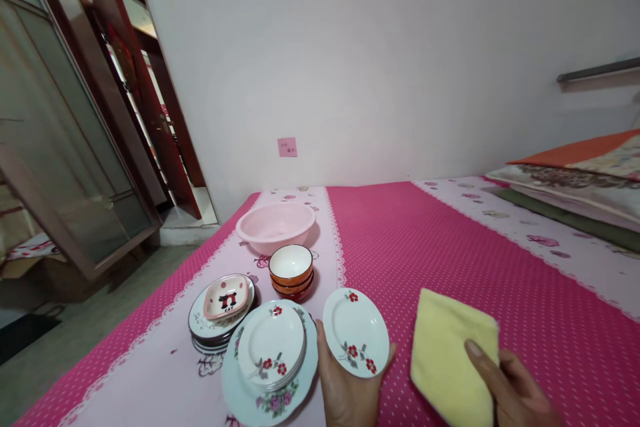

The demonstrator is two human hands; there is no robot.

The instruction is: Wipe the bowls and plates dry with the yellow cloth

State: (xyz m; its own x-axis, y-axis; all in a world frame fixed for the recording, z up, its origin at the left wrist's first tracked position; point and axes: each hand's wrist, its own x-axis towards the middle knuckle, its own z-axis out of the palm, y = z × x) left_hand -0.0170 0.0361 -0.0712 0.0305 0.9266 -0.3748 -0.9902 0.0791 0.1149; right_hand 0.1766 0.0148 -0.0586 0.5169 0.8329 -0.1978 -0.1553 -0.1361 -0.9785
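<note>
My left hand [347, 395] grips a small white plate [356, 330] with red flowers by its lower rim, its face tilted toward me. To the right, my right hand [515, 383] pinches a folded yellow cloth [453, 353], thumb on top. Cloth and plate are apart. Just left of the held plate, several matching small plates [273, 340] are stacked on a large pale plate [237, 380] with purple flowers. Behind them stand nested orange-brown bowls [291, 263] with white insides.
At the left, a small cat-pattern dish [226, 298] tops a stack of dark-rimmed plates [197, 320]. A pink basin [275, 221] sits farther back on the pink patterned cover [380, 233]. Folded bedding [580, 183] lies at the right, and a pink note [287, 147] is on the wall.
</note>
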